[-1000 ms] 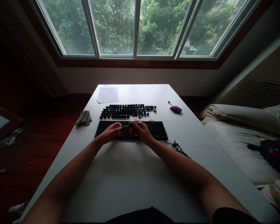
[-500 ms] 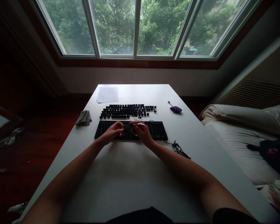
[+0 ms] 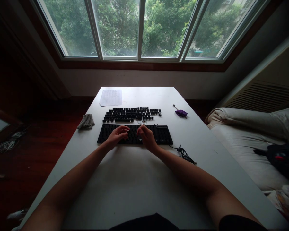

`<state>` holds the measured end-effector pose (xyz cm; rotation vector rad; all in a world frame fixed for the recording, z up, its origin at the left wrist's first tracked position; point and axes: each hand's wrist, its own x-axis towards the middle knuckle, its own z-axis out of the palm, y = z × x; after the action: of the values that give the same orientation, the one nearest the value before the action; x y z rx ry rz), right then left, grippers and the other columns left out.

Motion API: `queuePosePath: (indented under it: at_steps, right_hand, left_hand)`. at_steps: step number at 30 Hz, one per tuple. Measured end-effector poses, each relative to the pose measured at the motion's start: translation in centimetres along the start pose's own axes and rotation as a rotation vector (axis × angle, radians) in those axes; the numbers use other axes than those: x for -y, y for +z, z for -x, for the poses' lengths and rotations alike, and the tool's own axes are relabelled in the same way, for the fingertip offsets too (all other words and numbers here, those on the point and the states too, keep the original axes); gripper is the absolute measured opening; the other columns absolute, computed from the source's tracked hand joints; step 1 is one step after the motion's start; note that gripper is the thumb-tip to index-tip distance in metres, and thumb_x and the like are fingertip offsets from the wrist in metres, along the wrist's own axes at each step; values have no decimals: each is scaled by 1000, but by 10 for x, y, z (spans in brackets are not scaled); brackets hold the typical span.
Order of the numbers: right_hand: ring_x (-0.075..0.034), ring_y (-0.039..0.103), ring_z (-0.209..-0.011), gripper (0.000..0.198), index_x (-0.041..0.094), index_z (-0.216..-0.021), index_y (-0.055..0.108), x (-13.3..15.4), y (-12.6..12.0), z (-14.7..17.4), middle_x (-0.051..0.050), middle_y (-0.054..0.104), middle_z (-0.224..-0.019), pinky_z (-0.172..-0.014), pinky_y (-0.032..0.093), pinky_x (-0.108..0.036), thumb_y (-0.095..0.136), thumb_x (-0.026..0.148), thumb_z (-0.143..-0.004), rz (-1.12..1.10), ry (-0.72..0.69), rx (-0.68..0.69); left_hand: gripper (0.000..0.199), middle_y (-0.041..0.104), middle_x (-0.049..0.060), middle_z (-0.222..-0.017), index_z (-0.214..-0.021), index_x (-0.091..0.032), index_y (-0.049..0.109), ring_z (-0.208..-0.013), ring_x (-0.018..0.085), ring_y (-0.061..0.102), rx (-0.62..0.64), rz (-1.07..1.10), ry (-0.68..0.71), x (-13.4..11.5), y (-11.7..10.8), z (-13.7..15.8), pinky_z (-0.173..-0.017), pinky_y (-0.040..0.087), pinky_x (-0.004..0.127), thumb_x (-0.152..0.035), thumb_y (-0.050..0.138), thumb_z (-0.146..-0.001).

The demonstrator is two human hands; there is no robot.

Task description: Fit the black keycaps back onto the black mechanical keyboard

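Observation:
A black keyboard with its keycaps off lies across the table before me. Over its left-middle part is my left hand, fingers curled and thumb close to the index finger; whatever is pinched there is too small to name. To its right, my right hand is closed above the middle of the keyboard. The thin wire keycap puller seen in it half a second ago is now mostly hidden by the fingers. Behind the keyboard stand rows of loose black keycaps. A small round clear piece lies between rows and keyboard.
On the white table are a grey cloth at left, a printed sheet at the back, and a purple cloth item with a thin-handled brush at right. The coiled cable lies right of the keyboard.
My hands have drawn slightly apart. The wires that showed between them are no longer visible, and my right hand has turned so its fingers curl inward. The keycap rows stay put.

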<state>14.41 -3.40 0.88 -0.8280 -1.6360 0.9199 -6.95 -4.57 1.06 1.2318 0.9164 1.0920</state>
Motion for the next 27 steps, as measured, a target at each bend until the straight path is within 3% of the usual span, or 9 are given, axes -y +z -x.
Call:
queuePosePath:
  at_steps: [4, 11, 18, 27]
  right_hand:
    - [-12, 49, -63, 32, 20, -87, 58, 2, 1, 2, 0, 58, -74, -62, 42, -24, 49, 48, -98, 39, 4, 114]
    - [-10, 41, -55, 23, 19, -91, 63, 4, 0, 1, 5, 50, -63, -55, 33, -23, 59, 41, -91, 241, 21, 128]
    - [-10, 43, -56, 27, 19, -99, 65, 1, 1, 3, 5, 54, -65, -57, 35, -22, 65, 42, -86, 301, 17, 157]
    - [-11, 49, -59, 25, 20, -104, 66, -3, 1, 4, 3, 59, -70, -60, 38, -22, 64, 36, -86, 345, -14, 159]
  left_hand:
    - [35, 65, 2, -85, -107, -17, 66, -72, 12, 61, 27, -16, -2, 2, 2, 0, -72, 50, 27, -34, 78, -79]
    - [32, 67, 3, -95, -104, -17, 64, -76, 12, 64, 58, -17, 24, 7, 2, -1, -75, 51, 26, -33, 78, -80]
    - [32, 69, 5, -104, -101, -17, 63, -78, 13, 66, 47, 34, 19, 11, 1, -2, -77, 53, 27, -33, 79, -80]
    - [34, 71, 5, -95, -98, -14, 67, -86, 17, 68, 42, 1, -38, 6, 6, 0, -87, 53, 33, -39, 79, -79]
